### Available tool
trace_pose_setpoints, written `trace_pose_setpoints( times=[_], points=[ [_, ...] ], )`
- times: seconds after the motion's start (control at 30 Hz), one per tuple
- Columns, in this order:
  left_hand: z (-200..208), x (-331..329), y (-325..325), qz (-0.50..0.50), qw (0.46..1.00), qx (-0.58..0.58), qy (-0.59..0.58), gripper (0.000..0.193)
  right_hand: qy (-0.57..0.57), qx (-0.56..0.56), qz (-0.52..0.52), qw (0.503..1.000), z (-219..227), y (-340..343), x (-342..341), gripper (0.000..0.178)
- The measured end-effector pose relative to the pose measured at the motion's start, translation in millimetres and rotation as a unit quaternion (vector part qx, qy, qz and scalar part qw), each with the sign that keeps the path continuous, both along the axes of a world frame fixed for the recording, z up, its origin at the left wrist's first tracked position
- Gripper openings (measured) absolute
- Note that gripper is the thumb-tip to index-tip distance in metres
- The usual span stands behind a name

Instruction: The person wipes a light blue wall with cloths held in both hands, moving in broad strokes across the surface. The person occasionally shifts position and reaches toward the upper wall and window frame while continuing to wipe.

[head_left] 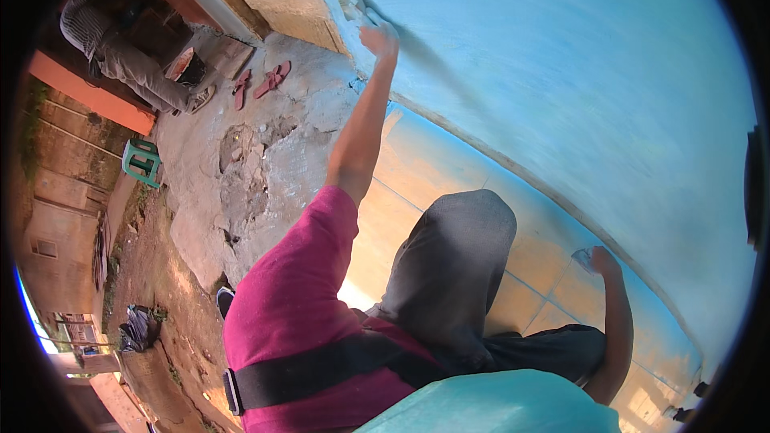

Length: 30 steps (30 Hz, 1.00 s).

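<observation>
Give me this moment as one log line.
left hand: pale item, at wall | right hand: grey item, near tiles | sandals: on ground

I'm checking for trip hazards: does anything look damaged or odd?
Yes: the rough grey concrete ground has a jagged, crumbling hollow near the flat dark-red sandals, breaking up its otherwise smoother surface.

Pale tool (350, 5) against blue wall (577, 72)

smooth wall (577, 88), rough concrete ground (297, 168)
</observation>
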<state>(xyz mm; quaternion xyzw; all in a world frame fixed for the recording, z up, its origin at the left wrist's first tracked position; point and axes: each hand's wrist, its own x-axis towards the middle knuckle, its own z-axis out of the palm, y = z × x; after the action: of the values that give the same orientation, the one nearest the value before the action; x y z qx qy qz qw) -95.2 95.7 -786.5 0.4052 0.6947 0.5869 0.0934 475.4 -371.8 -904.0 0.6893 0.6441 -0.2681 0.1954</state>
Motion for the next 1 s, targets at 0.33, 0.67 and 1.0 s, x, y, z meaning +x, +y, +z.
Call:
trace_pose_setpoints(
  times=[0.33, 0.67, 1.0],
  points=[
    [-15.3, 107.1, -92.7, -0.151, 0.95, 0.245, 0.122, 0.046, 0.018, 0.028, 0.015, 0.999, -5.4, -1.7, 7.7, 0.035],
    [-19.7, -29.5, 17.3, 0.032, 0.997, -0.073, 0.013, 0.044, -0.008, -0.034, 0.031, 0.999, -37.3, 10.5, -1.1, 0.035],
    [6.3, 114.0, -101.7, -0.206, 0.913, 0.302, 0.183, 0.047, -0.042, 0.002, 0.009, 0.999, -30.5, -3.6, 9.8, 0.038]
  ],
)
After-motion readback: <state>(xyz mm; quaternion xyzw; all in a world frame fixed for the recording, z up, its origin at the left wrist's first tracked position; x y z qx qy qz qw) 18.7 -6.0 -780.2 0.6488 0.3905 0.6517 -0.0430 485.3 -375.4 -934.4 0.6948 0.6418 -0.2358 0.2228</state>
